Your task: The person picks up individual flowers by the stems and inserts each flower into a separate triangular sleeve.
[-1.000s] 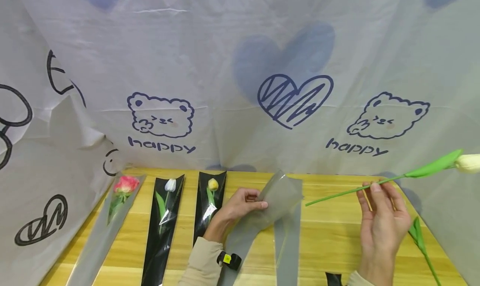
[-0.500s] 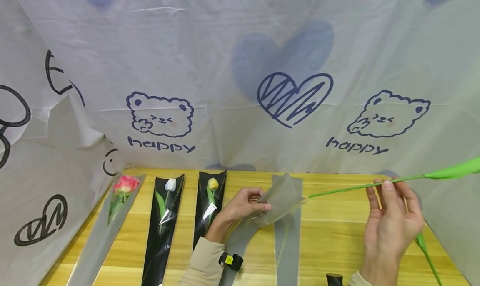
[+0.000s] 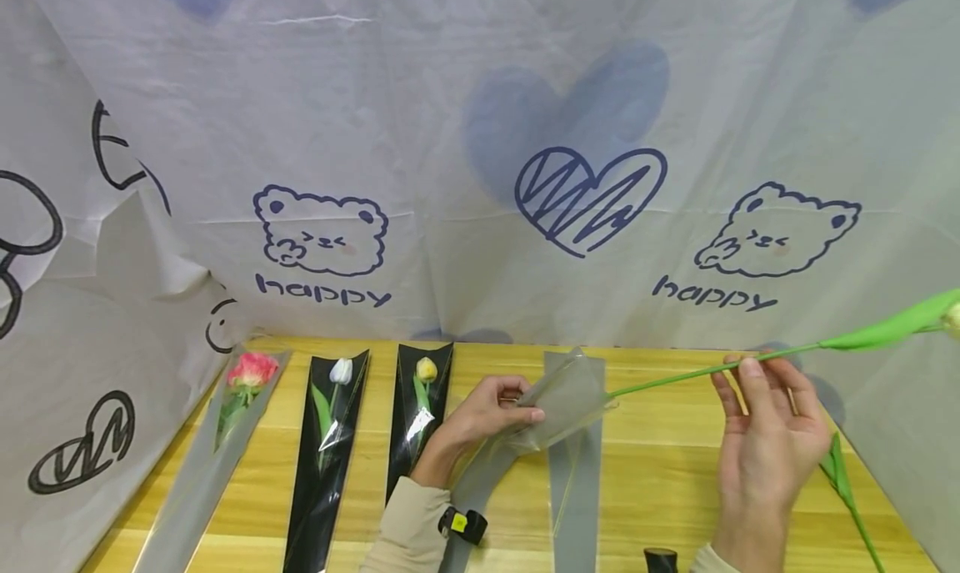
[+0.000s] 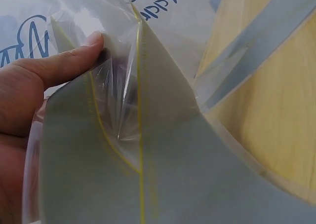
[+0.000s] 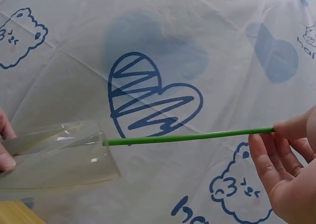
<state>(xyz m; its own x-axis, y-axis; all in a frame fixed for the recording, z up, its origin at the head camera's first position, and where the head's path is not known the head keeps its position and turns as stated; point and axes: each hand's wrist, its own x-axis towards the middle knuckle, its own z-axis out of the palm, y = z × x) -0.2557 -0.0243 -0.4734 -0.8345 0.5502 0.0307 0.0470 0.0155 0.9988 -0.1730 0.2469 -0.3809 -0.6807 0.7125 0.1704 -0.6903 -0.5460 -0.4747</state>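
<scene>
My left hand (image 3: 491, 410) pinches a grey, clear-fronted flower sleeve (image 3: 566, 406) near its mouth, thumb on top. The mouth faces right. In the left wrist view the sleeve (image 4: 168, 150) bulges open, with yellow printed edges. My right hand (image 3: 772, 439) pinches the green stem of an artificial tulip (image 3: 877, 331) between thumb and fingers. Its pale bloom is cut off at the right edge of the head view. In the right wrist view the stem (image 5: 192, 136) ends at the sleeve's mouth; whether the tip lies inside is hard to tell.
Left on the wooden table (image 3: 637, 490) lie a wrapped pink flower (image 3: 253, 371), a wrapped white tulip (image 3: 341, 371) and a wrapped yellow tulip (image 3: 426, 369). Another grey sleeve (image 3: 576, 506) lies flat beneath my work. A loose green stem (image 3: 847, 490) and a black object (image 3: 661, 560) lie right.
The sleeve's mouth has turned toward the right. My right hand shifted right, then back left, bringing the stem's tip to the mouth; the left hand has barely moved.
</scene>
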